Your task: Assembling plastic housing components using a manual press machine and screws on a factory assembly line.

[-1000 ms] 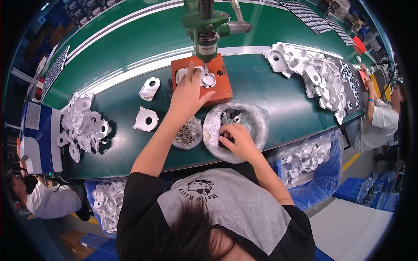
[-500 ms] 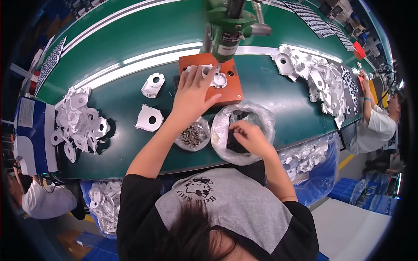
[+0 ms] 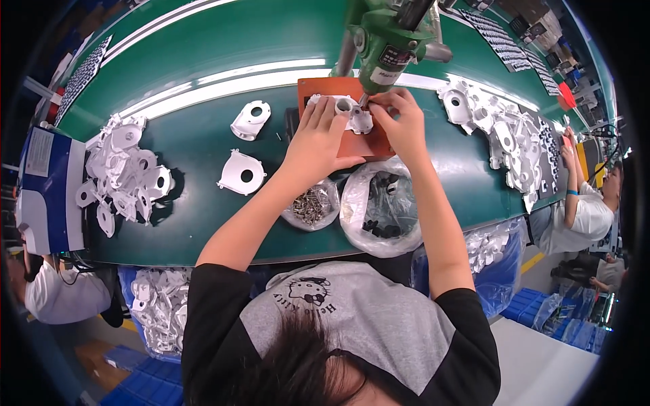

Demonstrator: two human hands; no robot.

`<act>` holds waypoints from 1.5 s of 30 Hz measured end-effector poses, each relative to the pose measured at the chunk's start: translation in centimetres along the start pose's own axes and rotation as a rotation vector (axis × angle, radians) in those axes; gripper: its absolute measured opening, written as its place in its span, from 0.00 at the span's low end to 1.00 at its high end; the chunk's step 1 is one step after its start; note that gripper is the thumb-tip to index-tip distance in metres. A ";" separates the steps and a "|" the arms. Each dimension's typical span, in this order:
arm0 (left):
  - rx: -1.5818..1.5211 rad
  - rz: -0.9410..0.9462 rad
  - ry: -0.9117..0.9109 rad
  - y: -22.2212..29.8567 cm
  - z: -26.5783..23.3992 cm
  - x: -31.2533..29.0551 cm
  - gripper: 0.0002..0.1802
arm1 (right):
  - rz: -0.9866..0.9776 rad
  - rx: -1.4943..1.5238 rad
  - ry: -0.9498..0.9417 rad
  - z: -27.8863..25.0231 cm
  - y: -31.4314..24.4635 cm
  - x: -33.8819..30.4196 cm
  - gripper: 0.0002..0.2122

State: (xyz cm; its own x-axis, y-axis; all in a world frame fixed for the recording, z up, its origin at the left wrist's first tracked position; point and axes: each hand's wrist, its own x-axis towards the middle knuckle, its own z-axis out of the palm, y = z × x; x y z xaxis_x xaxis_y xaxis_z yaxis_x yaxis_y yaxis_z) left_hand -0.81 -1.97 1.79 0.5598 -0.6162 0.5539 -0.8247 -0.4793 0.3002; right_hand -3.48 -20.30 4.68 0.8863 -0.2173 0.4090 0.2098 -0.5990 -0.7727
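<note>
A white plastic housing (image 3: 362,122) with round openings lies on the orange block (image 3: 349,146), below the tip of a green press (image 3: 382,64). My left hand (image 3: 317,143) rests over the housing's left side, fingers stretched out flat, thumb apart on the block's near side. Beside the press tip, at the housing's right edge, my right hand (image 3: 404,127) has thumb and fingertips pinched together. Whatever small thing they hold is too hidden to name. Nearer to me stand a clear bag with small black parts (image 3: 382,229) and a smaller bag of metal screws or pins (image 3: 311,205).
Two single white housings (image 3: 242,173) lie left of the block. Heaps of white housings (image 3: 122,169) fill the left and right (image 3: 504,139) of the green table. A blue-and-white machine (image 3: 53,193) stands far left. A co-worker (image 3: 586,206) is at the right.
My right hand has left the bag of black parts and moved up to the press tip, fingers now pinched. My left hand stays on the housing. The whole view has shifted slightly.
</note>
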 end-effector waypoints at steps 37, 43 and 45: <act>-0.003 0.022 0.025 -0.2 0.2 -0.1 0.35 | -0.427 -0.242 -0.411 6.0 -3.3 -11.9 0.07; 0.010 0.016 0.011 -0.3 0.1 -0.1 0.36 | -0.217 0.002 -0.398 5.2 -3.7 -11.3 0.06; 0.005 0.020 0.012 -0.4 0.2 -0.2 0.37 | -0.128 0.089 -0.404 4.1 -4.4 -10.8 0.06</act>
State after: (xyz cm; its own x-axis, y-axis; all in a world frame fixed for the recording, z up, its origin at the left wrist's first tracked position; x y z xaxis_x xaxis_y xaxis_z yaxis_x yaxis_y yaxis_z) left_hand -0.55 -1.81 1.40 0.5419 -0.6186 0.5690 -0.8355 -0.4698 0.2849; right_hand -12.26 -12.17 1.72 0.9377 0.1841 0.2948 0.3473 -0.5292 -0.7742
